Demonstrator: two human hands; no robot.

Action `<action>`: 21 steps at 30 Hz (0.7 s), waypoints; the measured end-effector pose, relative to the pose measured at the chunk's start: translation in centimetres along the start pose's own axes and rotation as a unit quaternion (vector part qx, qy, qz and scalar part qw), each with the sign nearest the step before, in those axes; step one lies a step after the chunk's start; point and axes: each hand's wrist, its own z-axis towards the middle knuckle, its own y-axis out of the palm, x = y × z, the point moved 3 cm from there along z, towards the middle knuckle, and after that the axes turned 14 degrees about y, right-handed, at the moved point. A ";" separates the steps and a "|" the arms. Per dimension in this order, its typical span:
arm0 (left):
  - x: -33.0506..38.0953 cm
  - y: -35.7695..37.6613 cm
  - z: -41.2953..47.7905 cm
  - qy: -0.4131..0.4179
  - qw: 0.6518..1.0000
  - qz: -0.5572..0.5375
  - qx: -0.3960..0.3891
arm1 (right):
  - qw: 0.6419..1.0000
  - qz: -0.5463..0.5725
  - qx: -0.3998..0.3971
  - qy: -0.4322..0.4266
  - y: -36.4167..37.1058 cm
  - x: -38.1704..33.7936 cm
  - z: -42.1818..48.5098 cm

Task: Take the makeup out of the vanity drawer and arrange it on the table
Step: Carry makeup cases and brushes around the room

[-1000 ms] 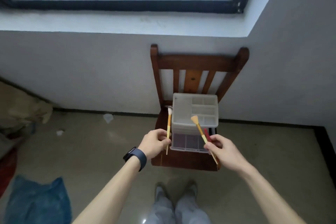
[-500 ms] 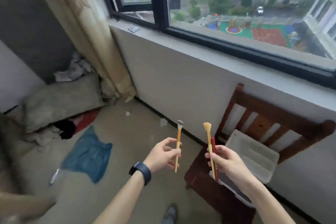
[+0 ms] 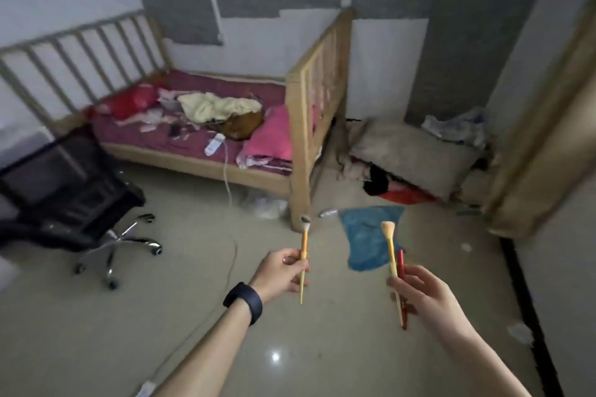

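The left hand (image 3: 280, 271) pinches a thin orange-handled makeup brush with grey bristles (image 3: 304, 255), upright above the beige floor (image 3: 161, 316). The right hand (image 3: 425, 296) grips a yellow-handled brush with tan bristles (image 3: 391, 248) and a red pencil-like stick (image 3: 401, 263) together.

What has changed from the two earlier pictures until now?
The person turned left, away from the window; the chair and box left the view, and a bed and an office chair appeared. Nothing was taken or let go: the left hand still pinches the grey-tipped brush, the right hand still holds the yellow brush and red stick.
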 end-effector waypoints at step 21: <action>-1.9 -57.0 -13.7 0.036 0.891 -0.037 0.450 | 0.865 -0.138 -0.481 -0.033 64.5 -24.5 6.1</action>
